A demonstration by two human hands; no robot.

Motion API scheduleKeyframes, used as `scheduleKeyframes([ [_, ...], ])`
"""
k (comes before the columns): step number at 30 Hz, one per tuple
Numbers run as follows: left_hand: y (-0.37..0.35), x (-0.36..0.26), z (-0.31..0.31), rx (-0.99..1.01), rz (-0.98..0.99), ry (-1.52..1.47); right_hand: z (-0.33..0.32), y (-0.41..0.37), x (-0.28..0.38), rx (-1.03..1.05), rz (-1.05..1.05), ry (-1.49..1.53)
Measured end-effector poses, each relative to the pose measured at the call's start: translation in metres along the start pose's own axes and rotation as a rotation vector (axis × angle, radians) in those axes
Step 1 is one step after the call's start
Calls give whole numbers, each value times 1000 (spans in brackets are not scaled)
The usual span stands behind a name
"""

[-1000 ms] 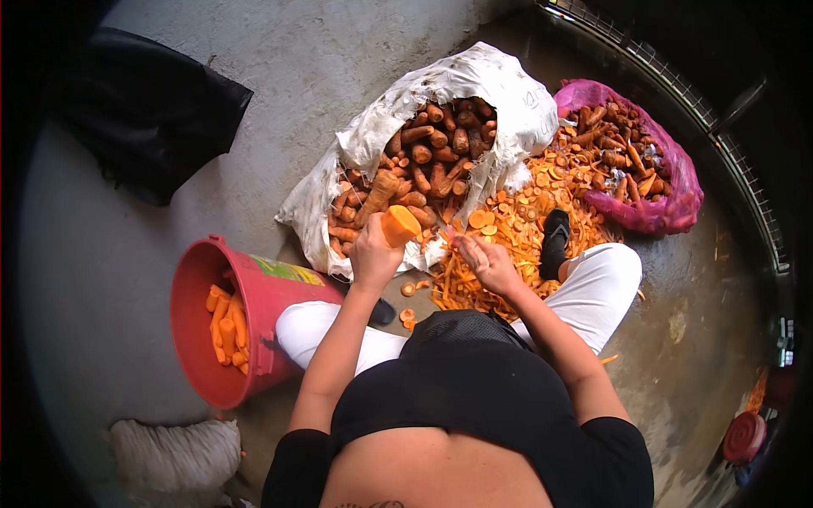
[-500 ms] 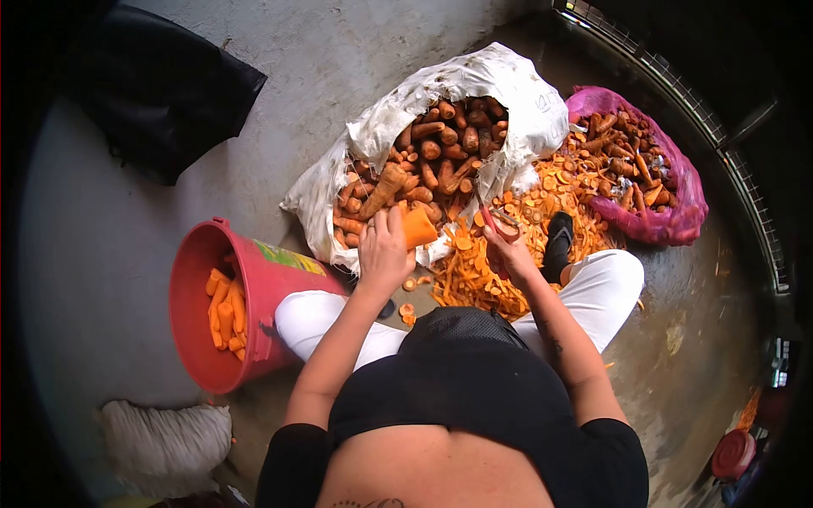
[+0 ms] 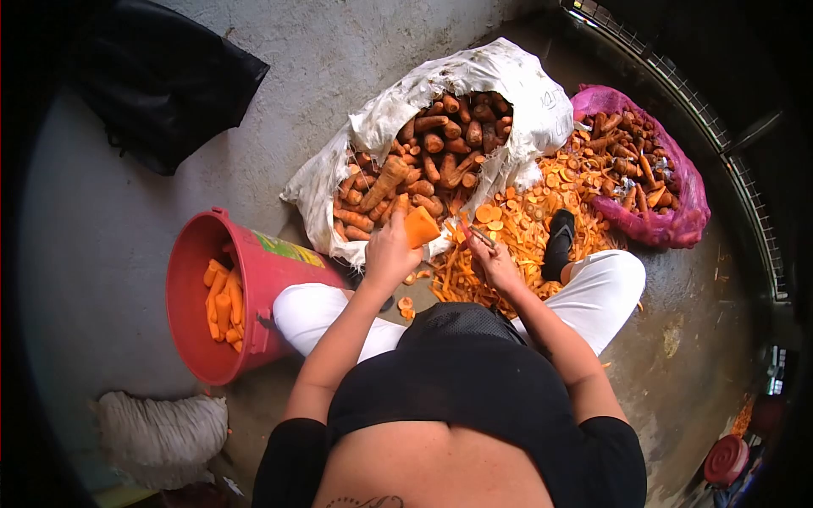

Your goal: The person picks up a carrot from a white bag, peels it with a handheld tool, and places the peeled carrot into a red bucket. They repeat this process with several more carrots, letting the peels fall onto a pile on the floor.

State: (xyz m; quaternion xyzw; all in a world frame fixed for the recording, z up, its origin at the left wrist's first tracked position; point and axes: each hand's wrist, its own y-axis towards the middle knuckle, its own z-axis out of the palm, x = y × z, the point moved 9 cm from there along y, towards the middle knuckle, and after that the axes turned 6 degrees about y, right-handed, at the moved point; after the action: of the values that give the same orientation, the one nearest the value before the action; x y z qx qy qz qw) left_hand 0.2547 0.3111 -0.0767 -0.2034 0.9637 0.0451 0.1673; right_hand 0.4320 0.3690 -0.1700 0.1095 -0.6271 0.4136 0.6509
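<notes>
My left hand [image 3: 389,252] is closed around a thick peeled carrot [image 3: 421,228], its bright orange end pointing right. To the right, my right hand [image 3: 500,266] grips a red-handled tool [image 3: 465,229] with a thin metal part; its exact kind is hard to make out. The tool is a short gap away from the carrot. Beyond my hands lies a torn white sack [image 3: 529,106] full of unpeeled carrots [image 3: 434,142]. Below and beside the right hand spreads a heap of orange peelings and cut carrot ends [image 3: 542,207].
A red bucket [image 3: 284,275] leans on its side at my left, with peeled carrots [image 3: 223,306] inside. A pink sack [image 3: 690,199] of carrot pieces lies at the far right. Black cloth or bag [image 3: 169,80] lies upper left; a whitish sack [image 3: 161,436] lies lower left.
My right hand has turned and moved slightly left and down with the tool. The carrot stays in my left hand, which has shifted little. Several cut rounds now show near the heap's top left.
</notes>
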Motion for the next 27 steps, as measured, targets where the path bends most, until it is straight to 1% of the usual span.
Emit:
scheduleKeyframes([
  [2,2,9,10,31,-59,-185,6,-1,12,-65,-152,-120],
  [5,1,3,3,-240,112,-88,9,-1,23,-106,-228,-218],
  [8,2,6,16,-212,122,-173,16,-7,36,-97,-244,-145],
  [12,-3,6,18,-82,-125,-258,15,-10,29,-125,-344,-267],
  [15,-3,9,19,-142,-114,-120,22,-16,29,-133,-405,-291],
  [17,-3,4,15,-250,-32,-88,33,-26,47,-146,-412,-311],
  [18,-3,2,12,-302,1,-82,35,-26,50,-150,-445,-342],
  [19,-3,0,9,-354,34,-76,35,-25,48,-157,-431,-340],
  [21,-1,-1,10,-327,39,-87,35,-21,46,-167,-406,-334],
  [27,-2,-6,7,-274,20,-138,34,-23,49,-203,-430,-397],
])
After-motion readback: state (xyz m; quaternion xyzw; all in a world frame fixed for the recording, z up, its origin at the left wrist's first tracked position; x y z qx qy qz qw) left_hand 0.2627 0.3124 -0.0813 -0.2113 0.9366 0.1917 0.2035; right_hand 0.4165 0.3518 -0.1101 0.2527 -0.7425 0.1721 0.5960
